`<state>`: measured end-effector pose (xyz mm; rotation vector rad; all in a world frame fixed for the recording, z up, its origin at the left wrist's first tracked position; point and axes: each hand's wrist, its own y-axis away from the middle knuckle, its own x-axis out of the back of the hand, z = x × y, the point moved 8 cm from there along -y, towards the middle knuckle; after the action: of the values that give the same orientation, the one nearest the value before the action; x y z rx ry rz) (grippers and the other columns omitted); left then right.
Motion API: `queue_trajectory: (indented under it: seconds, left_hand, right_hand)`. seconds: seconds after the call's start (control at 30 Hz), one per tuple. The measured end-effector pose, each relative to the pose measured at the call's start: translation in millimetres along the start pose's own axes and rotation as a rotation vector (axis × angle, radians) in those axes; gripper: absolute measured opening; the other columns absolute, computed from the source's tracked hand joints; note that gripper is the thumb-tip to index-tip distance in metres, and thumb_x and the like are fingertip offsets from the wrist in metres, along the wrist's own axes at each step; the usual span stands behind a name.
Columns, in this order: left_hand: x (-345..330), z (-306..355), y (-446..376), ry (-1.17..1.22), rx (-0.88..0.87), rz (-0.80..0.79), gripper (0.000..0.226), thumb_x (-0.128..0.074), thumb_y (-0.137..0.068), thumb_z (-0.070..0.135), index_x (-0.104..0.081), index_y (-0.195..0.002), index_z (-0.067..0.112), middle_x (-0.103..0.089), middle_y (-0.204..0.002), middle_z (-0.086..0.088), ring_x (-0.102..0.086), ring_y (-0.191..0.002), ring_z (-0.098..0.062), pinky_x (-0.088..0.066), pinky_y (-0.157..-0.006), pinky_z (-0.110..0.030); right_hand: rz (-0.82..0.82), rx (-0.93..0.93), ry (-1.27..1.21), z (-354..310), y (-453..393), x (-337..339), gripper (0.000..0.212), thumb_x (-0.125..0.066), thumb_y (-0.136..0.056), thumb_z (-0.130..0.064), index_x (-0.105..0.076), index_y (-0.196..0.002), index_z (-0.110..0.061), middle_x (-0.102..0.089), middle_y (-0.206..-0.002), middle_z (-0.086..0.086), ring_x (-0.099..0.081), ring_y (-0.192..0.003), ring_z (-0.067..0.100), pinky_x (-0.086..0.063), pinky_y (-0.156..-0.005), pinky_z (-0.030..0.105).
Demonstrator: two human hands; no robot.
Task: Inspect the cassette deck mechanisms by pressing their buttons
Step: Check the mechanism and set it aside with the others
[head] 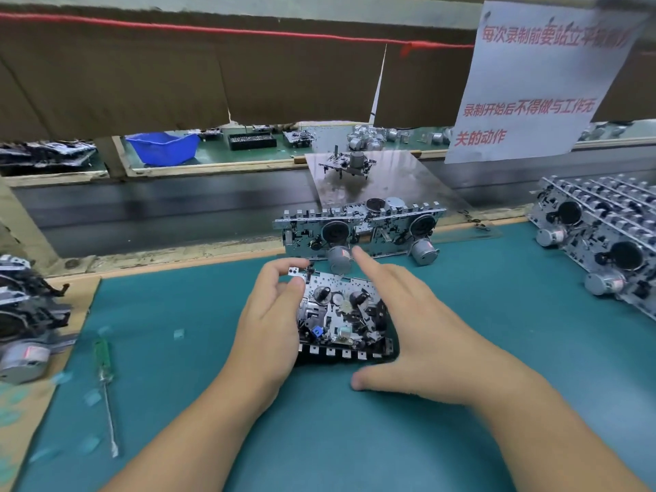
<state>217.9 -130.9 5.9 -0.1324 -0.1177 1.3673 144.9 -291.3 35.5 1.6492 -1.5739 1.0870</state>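
Left hand (273, 314) curled round the left edge of a cassette deck mechanism (342, 314), fingertips pinching its top corner tab, right hand (411, 324) spread open against its right side, forefinger extended, mechanism mid-worktop (461, 438) on open teal mat, double deck (358, 230) just behind, stacked decks (603, 239) at right edge, screwdriver (105, 388) well left.

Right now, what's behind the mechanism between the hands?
Behind the held mechanism, a double deck assembly stands on the teal mat. The right hand hides part of its lower edge.
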Motion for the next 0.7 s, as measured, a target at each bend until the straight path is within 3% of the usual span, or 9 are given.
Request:
queue_trajectory:
  seconds: [0.1, 0.2, 0.3, 0.47, 0.6, 0.7]
  left_hand:
    - [2.1, -2.5, -3.1, 0.039, 0.038, 0.015, 0.024, -0.053, -0.085, 0.040, -0.069, -0.102, 0.044, -0.059, -0.080, 0.008, -0.056, -0.079, -0.014, -0.043, -0.078, -0.039]
    - [1.4, -7.1, -6.0, 0.115, 0.084, 0.012, 0.020, -0.057, -0.097, 0.025, -0.072, -0.098, 0.039, -0.064, -0.086, -0.008, -0.061, -0.080, -0.024, -0.049, -0.078, -0.043]
    - [3.3, -8.4, -6.6, 0.131, 0.107, 0.023, 0.025, -0.058, -0.100, 0.016, -0.073, -0.091, 0.035, -0.063, -0.075, -0.001, -0.058, -0.065, -0.014, -0.047, -0.064, -0.030]
    - [0.8, -6.9, -5.3, 0.160, 0.092, -0.017, 0.015, -0.063, -0.100, 0.025, -0.070, -0.088, 0.032, -0.051, -0.074, -0.010, -0.047, -0.063, -0.021, -0.038, -0.060, -0.035]
    - [-0.9, 0.0, -4.7, 0.188, 0.047, -0.021, 0.012, -0.066, -0.099, 0.026, -0.067, -0.087, 0.027, -0.050, -0.064, -0.007, -0.044, -0.054, -0.017, -0.037, -0.050, -0.023]
    - [-4.2, 2.8, -3.9, 0.200, 0.027, -0.046, 0.014, -0.070, -0.096, 0.032, -0.063, -0.088, 0.023, -0.055, -0.069, -0.023, -0.051, -0.060, -0.023, -0.044, -0.056, -0.033]
  right_hand:
    - [0.006, -0.021, 0.001, 6.9, 0.4, 4.1, 0.132, -0.086, -0.059, -0.060, 0.014, -0.144, -0.066, -0.029, -0.147, -0.027, -0.025, -0.139, -0.002, -0.030, -0.108, 0.026]
    - [0.034, -0.012, 0.021, 8.2, -1.8, 7.1, 0.123, -0.087, -0.061, -0.057, 0.009, -0.136, -0.076, -0.036, -0.145, -0.025, -0.030, -0.138, -0.002, -0.030, -0.107, 0.022]
    - [-0.003, -0.002, -0.038, 8.6, -0.3, 5.9, 0.123, -0.088, -0.062, -0.051, 0.008, -0.133, -0.079, -0.031, -0.145, -0.029, -0.027, -0.139, -0.004, -0.029, -0.110, 0.024]
    - [-0.090, 0.007, -0.081, 0.5, 4.2, 0.3, 0.131, -0.085, -0.056, -0.061, 0.013, -0.143, -0.069, -0.013, -0.149, -0.040, -0.007, -0.144, -0.012, -0.020, -0.116, 0.026]
    - [0.080, 0.047, 0.081, -23.9, 1.8, 2.4, 0.132, -0.074, -0.051, -0.080, 0.004, -0.153, -0.053, -0.015, -0.155, -0.028, -0.003, -0.146, -0.006, 0.000, -0.124, 0.048]
    - [0.155, 0.060, 0.122, -38.8, -3.1, -5.3, 0.129, -0.068, -0.051, -0.084, 0.001, -0.154, -0.049, -0.020, -0.156, -0.016, -0.010, -0.147, 0.002, -0.002, -0.124, 0.048]
